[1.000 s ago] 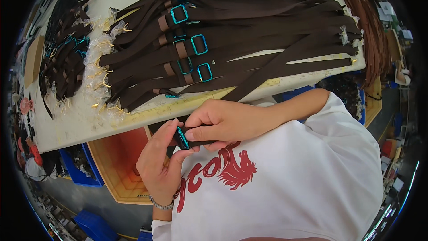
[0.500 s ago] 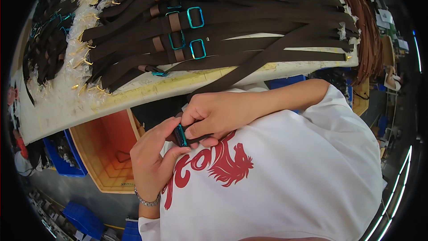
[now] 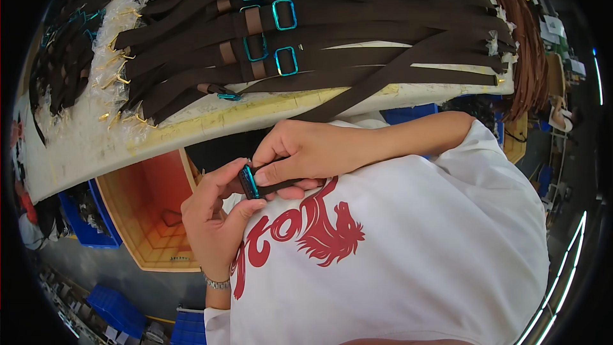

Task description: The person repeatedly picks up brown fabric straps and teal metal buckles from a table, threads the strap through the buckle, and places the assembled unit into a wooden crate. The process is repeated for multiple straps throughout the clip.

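Note:
Close in front of my shirt, my left hand (image 3: 217, 217) pinches a shiny blue-green metal buckle (image 3: 249, 182) between thumb and fingers. Dark brown webbing strap (image 3: 281, 186) passes through or up against the buckle; exactly how it is threaded is hidden. My right hand (image 3: 310, 152) is closed on this strap just to the right of the buckle, thumb and forefinger pressed together. A long dark strap (image 3: 370, 92) slants from the table down behind my right hand, and its lower part is covered.
Many similar straps with blue-green buckles (image 3: 285, 15) lie across the pale worktable (image 3: 191, 129). Gold hooks in clear plastic wrap (image 3: 121, 80) line its left part. Brown cords (image 3: 517, 38) hang at the right end. An orange-lined crate (image 3: 147, 211) and blue bins (image 3: 115, 310) stand below.
Both hands and the buckle have shifted slightly left and up. The buckle has tilted a little, and more strap shows between it and my right hand.

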`<state>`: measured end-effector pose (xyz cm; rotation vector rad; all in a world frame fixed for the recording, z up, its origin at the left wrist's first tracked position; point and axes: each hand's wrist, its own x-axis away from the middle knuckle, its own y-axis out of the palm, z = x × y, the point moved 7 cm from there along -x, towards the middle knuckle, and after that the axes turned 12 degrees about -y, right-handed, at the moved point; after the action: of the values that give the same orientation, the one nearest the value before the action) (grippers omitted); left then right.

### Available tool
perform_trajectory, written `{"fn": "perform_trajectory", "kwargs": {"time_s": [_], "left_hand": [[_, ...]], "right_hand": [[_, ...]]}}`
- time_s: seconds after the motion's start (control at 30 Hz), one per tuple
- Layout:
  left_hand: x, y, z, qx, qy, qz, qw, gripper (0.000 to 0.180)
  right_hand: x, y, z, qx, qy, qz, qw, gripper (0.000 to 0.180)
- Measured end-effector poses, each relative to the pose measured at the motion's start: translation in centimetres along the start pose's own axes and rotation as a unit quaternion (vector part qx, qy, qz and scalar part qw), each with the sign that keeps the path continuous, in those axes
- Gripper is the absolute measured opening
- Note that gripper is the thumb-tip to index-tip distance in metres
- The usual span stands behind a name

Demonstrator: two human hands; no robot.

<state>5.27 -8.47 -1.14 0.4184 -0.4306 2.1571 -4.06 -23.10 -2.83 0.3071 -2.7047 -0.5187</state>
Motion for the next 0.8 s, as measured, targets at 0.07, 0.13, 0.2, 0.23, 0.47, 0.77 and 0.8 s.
{"fn": "perform_trajectory", "kwargs": {"time_s": [0.07,0.13,0.2,0.23,0.47,0.77,0.8], "left_hand": [[-0.1,-0.1,-0.3,0.054,-0.004,-0.006,0.999,0.059],[0.0,-0.1,0.0,0.069,0.025,0.004,0.997,0.058],[0.5,-0.8,1.8,0.01,0.098,0.04,0.994,0.06],[0.5,-1.1,2.6,-0.027,0.142,0.046,0.988,0.061],[0.5,-1.7,3.7,-0.137,0.155,0.088,0.974,0.059],[0.9,-1.0,3.3,-0.319,0.148,0.038,0.935,0.024],[0.9,-0.6,3.6,-0.351,0.181,0.052,0.917,0.023]], "right_hand": [[-0.1,0.0,-0.5,0.005,-0.003,0.012,1.0,0.028],[0.1,-0.1,-0.7,0.032,0.004,0.003,0.999,0.025],[-0.2,-1.2,-2.1,0.217,-0.175,0.085,0.956,0.026],[0.0,-1.4,-2.8,0.306,-0.26,0.126,0.907,0.03],[-2.1,0.0,-1.4,0.084,-0.143,-0.014,0.986,0.039],[-1.9,-0.1,-2.3,0.251,-0.305,0.049,0.917,0.036],[-1.8,-0.1,-2.2,0.279,-0.311,0.057,0.907,0.036]]}}
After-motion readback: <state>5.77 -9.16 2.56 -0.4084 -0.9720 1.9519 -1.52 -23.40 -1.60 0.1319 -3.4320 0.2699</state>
